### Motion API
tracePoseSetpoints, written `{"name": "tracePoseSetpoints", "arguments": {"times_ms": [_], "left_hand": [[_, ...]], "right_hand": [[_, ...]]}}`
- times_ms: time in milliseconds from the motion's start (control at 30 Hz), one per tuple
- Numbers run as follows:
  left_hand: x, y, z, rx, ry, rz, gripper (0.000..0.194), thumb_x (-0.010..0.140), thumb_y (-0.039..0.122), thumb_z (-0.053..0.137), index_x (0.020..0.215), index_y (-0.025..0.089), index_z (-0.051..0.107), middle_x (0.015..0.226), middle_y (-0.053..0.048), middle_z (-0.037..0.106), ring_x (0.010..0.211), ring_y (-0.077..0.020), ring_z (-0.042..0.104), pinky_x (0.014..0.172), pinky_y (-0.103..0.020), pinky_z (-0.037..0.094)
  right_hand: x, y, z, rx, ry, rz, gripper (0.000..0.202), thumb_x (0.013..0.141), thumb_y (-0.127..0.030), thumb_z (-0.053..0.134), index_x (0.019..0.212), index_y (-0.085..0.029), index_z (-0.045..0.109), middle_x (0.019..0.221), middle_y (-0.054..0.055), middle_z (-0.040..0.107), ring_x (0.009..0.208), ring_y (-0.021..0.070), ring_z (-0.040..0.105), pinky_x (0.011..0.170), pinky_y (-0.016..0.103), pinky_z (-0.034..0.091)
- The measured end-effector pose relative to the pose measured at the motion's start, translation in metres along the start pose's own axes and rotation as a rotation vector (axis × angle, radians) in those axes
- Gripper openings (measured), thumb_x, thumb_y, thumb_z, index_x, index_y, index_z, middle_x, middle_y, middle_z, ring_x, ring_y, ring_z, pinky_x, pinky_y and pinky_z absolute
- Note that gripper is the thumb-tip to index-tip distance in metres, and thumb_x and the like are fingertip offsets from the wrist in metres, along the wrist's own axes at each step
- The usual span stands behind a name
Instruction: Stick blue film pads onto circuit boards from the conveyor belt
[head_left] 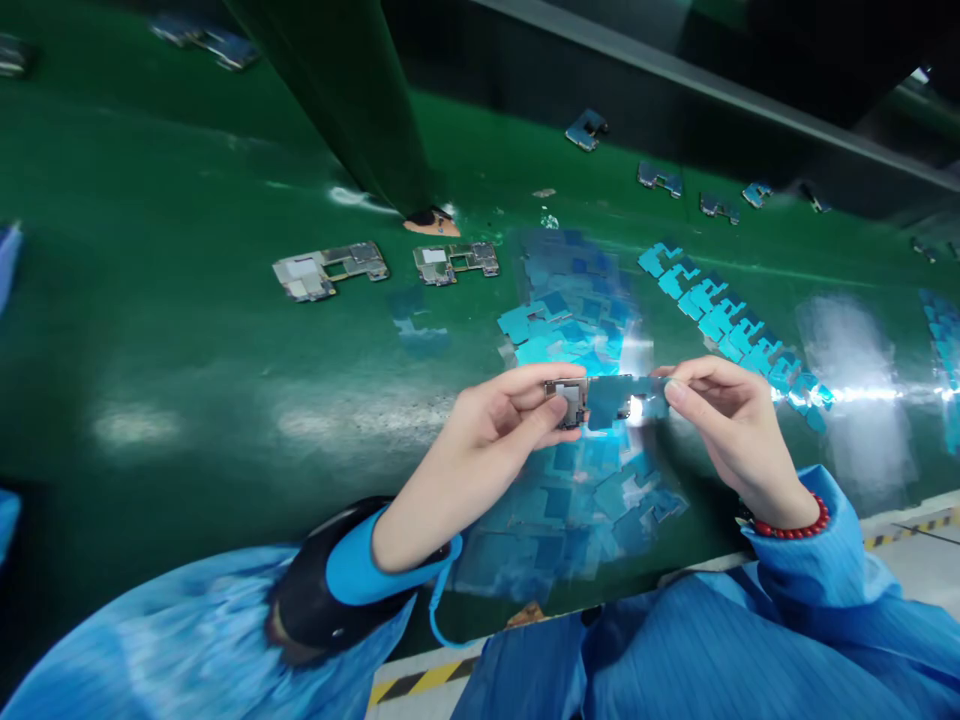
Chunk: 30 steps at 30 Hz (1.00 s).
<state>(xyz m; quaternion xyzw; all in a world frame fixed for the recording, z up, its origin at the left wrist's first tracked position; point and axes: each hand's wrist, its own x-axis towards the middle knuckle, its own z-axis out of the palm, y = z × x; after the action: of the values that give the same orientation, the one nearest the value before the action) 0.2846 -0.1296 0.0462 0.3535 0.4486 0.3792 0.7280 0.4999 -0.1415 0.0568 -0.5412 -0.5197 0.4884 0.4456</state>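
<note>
Between my hands, above a pile of blue film pieces (pixel 555 500), is a small circuit board (pixel 571 400) with a blue film (pixel 611 400) reaching to its right. My left hand (pixel 510 415) pinches the board's left end between thumb and fingers. The thumb and index finger of my right hand (pixel 712 410) are closed on the film's right end. How much of the film touches the board cannot be made out. Two more boards, one (pixel 331 270) at the left and one (pixel 456 262) nearer the middle, lie on the green surface beyond my left hand.
A diagonal row of cut blue films (pixel 727 320) lies at the right on the green table (pixel 187 330). Several boards (pixel 660 180) sit farther back, below a dark ledge. A dark green post (pixel 352 110) slants down at the back. Yellow-black tape (pixel 424 682) marks the floor.
</note>
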Motion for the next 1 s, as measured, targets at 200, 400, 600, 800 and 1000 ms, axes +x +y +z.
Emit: {"name": "tracePoseSetpoints", "arguments": {"times_ms": [200,400,600,800,1000], "left_hand": [[-0.0019,0.0026,0.0008,-0.014,-0.018,-0.017,0.03,0.068,0.016,0.076,0.098,0.022,0.075,0.087,-0.002,0.077,0.084,-0.0214,0.073,0.075,-0.027,0.062],[-0.0017,0.0016,0.0015,-0.022,0.005,0.045,0.019,0.077,0.02,0.071,0.095,0.023,0.075,0.072,0.004,0.076,0.068,-0.0138,0.072,0.069,-0.024,0.063],[-0.0036,0.0051,0.0038,0.009,0.011,0.024,0.021,0.078,0.017,0.069,0.098,0.019,0.073,0.081,0.001,0.078,0.072,-0.0151,0.073,0.071,-0.025,0.063],[-0.006,0.0087,0.0001,-0.063,-0.124,0.002,0.036,0.075,0.008,0.064,0.108,0.019,0.071,0.099,0.0,0.076,0.101,-0.0231,0.07,0.084,-0.031,0.061],[-0.0062,0.0009,-0.0028,0.066,-0.173,0.096,0.047,0.072,0.005,0.062,0.115,0.021,0.068,0.077,0.003,0.076,0.087,-0.0213,0.074,0.083,-0.031,0.061]], "right_hand": [[0.0,-0.0005,0.0012,0.021,0.012,0.01,0.003,0.078,-0.022,0.074,0.078,-0.024,0.072,0.074,-0.002,0.069,0.066,0.0088,0.06,0.062,0.019,0.05],[0.0,-0.0006,-0.0001,0.037,0.029,0.015,0.005,0.079,-0.02,0.073,0.079,-0.025,0.072,0.075,-0.004,0.068,0.067,0.0067,0.06,0.065,0.016,0.05],[-0.0001,0.0004,0.005,-0.001,0.02,0.009,0.005,0.078,-0.021,0.075,0.079,-0.025,0.073,0.076,-0.003,0.07,0.068,0.009,0.063,0.066,0.02,0.052],[-0.0001,-0.0022,0.0078,-0.068,0.029,-0.013,0.007,0.075,-0.021,0.076,0.079,-0.024,0.073,0.073,-0.003,0.071,0.063,0.0095,0.064,0.059,0.02,0.054],[0.0003,-0.0073,0.0076,-0.115,0.021,-0.066,0.012,0.074,-0.013,0.075,0.077,-0.024,0.073,0.07,-0.005,0.071,0.06,0.0079,0.064,0.056,0.017,0.055]]}}
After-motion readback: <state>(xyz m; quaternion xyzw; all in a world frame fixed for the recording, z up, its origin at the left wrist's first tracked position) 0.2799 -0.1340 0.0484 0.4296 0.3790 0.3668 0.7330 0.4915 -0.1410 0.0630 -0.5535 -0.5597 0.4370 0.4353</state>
